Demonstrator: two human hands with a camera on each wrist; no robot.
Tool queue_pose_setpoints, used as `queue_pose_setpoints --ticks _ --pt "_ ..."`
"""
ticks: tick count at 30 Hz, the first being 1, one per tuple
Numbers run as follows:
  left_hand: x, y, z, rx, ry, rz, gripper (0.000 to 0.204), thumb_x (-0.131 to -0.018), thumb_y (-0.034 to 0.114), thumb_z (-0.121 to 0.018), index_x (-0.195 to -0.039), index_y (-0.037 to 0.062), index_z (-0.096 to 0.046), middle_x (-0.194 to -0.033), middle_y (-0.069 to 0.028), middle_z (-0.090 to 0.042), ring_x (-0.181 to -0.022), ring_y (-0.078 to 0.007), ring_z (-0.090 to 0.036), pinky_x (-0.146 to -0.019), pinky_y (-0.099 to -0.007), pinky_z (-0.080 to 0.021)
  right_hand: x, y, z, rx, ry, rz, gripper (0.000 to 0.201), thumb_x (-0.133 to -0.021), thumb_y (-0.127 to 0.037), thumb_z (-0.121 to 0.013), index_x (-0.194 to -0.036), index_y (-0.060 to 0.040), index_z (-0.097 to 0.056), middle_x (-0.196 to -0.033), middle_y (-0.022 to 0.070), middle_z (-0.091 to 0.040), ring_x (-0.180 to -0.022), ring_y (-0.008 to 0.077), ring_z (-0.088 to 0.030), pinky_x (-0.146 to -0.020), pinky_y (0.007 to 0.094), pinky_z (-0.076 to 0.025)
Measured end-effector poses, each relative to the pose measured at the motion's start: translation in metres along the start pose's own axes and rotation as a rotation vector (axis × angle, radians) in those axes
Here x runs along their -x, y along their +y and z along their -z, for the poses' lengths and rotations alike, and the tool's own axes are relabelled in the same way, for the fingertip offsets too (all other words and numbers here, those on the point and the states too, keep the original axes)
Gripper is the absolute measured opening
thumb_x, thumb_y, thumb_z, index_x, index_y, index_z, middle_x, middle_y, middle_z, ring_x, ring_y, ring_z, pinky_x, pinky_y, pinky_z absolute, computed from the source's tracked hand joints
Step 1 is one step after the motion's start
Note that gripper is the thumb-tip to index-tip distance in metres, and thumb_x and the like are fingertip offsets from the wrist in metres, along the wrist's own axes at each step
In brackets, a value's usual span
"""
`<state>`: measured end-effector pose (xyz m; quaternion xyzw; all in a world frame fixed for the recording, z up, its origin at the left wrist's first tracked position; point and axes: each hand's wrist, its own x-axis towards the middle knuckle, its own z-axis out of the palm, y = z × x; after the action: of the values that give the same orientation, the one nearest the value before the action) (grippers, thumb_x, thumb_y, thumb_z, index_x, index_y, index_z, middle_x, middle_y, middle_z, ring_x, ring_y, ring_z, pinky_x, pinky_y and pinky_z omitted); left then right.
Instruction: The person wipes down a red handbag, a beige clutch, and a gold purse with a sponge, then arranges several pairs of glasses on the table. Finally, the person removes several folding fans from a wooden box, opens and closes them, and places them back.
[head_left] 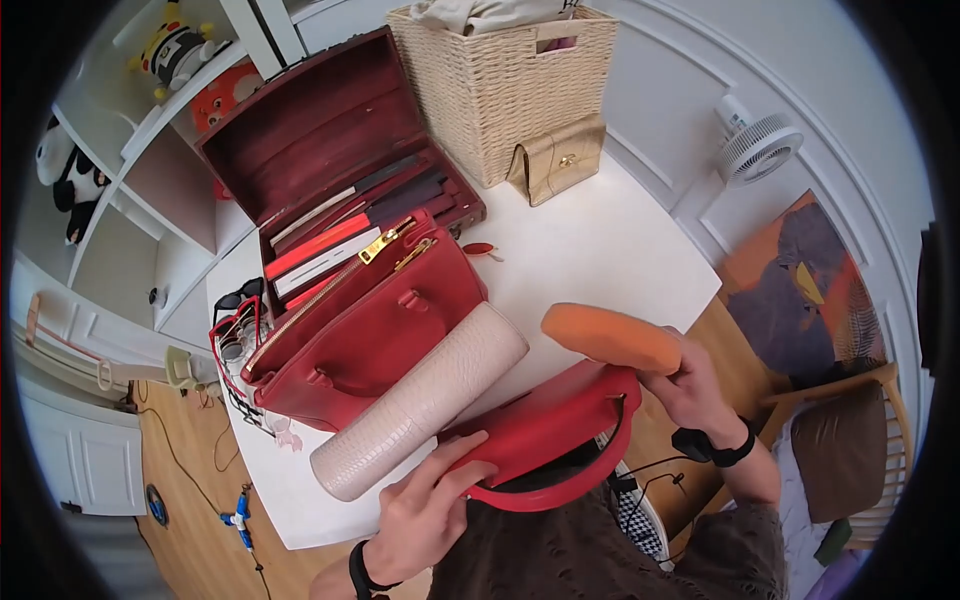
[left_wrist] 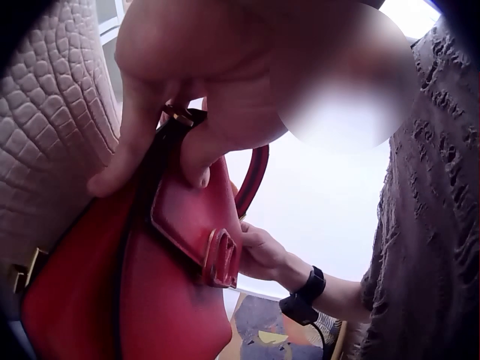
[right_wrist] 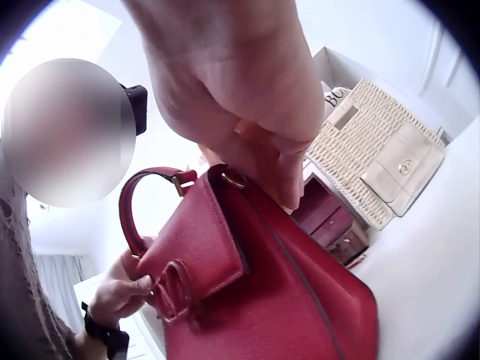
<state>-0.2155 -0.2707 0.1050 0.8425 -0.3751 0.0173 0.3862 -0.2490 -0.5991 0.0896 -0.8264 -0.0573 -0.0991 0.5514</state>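
Observation:
A small red handbag point(head_left: 530, 425) with a curved handle is held near the body, at the table's front edge. My left hand point(head_left: 425, 510) grips its top edge at the left end; in the left wrist view, thumb and fingers of this hand point(left_wrist: 202, 75) lie on either side of the bag's point(left_wrist: 176, 277) top. My right hand point(head_left: 690, 390) holds a flat, rounded orange item point(head_left: 610, 335) at the bag's right end. From the right wrist view, the right hand point(right_wrist: 232, 82) is above the bag point(right_wrist: 262, 285), its fingertips partly hidden.
A pale cylindrical crocodile-textured item point(head_left: 420, 400) lies against a larger red handbag point(head_left: 370, 340). Behind stand an open dark red case point(head_left: 315, 120), a wicker basket point(head_left: 500, 90) and a gold bag point(head_left: 560, 165). Sunglasses point(head_left: 240, 295) lie at the white table's point(head_left: 640, 250) left edge.

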Motion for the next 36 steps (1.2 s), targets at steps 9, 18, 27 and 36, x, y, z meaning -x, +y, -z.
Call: queue_pose_setpoints --ticks 9,18,27,36 --pt "0.01 -0.001 0.004 -0.204 -0.13 -0.257 0.043 -0.069 0.004 -0.07 -0.107 0.0218 -0.063 -0.127 -0.0062 -0.061 -0.101 -0.031 -0.067 -0.075 -0.0382 -0.062 -0.026 0.031 0.021 0.22 -0.525 0.053 0.055 -0.076 0.015 -0.055 -0.126 -0.007 -0.059 -0.122 0.0104 -0.066 -0.11 0.0323 -0.064 -0.092 0.0388 -0.051" --pt "0.008 0.001 -0.001 -0.27 -0.059 -0.349 0.035 -0.073 0.013 -0.071 -0.104 0.0257 -0.063 -0.127 -0.0057 -0.061 -0.1 -0.0293 -0.067 -0.074 -0.038 -0.063 -0.074 -0.013 -0.006 0.085 -0.949 0.1 0.056 -0.077 0.012 -0.058 -0.129 -0.0081 -0.058 -0.13 0.0121 -0.061 -0.121 0.031 -0.057 -0.1 0.0364 -0.047" --pt "0.003 -0.008 0.009 -0.061 -0.035 -0.009 0.044 -0.067 -0.001 -0.069 -0.109 0.0099 -0.063 -0.121 -0.01 -0.063 -0.09 -0.0282 -0.069 -0.067 -0.0324 -0.06 -0.078 0.069 0.04 0.825 -0.357 0.109 0.067 -0.074 0.016 -0.049 -0.137 -0.0061 -0.045 -0.14 0.0181 -0.05 -0.124 0.0379 -0.052 -0.103 0.0426 -0.046" --pt "-0.008 -0.005 0.001 -0.101 0.13 0.127 0.043 -0.074 0.007 -0.078 -0.113 0.0078 -0.061 -0.118 -0.0083 -0.065 -0.091 -0.0241 -0.068 -0.063 -0.0297 -0.057 -0.025 0.029 0.015 0.824 0.021 0.071 0.058 -0.076 0.01 -0.057 -0.132 -0.0015 -0.045 -0.127 0.018 -0.057 -0.118 0.0343 -0.056 -0.098 0.0399 -0.047"
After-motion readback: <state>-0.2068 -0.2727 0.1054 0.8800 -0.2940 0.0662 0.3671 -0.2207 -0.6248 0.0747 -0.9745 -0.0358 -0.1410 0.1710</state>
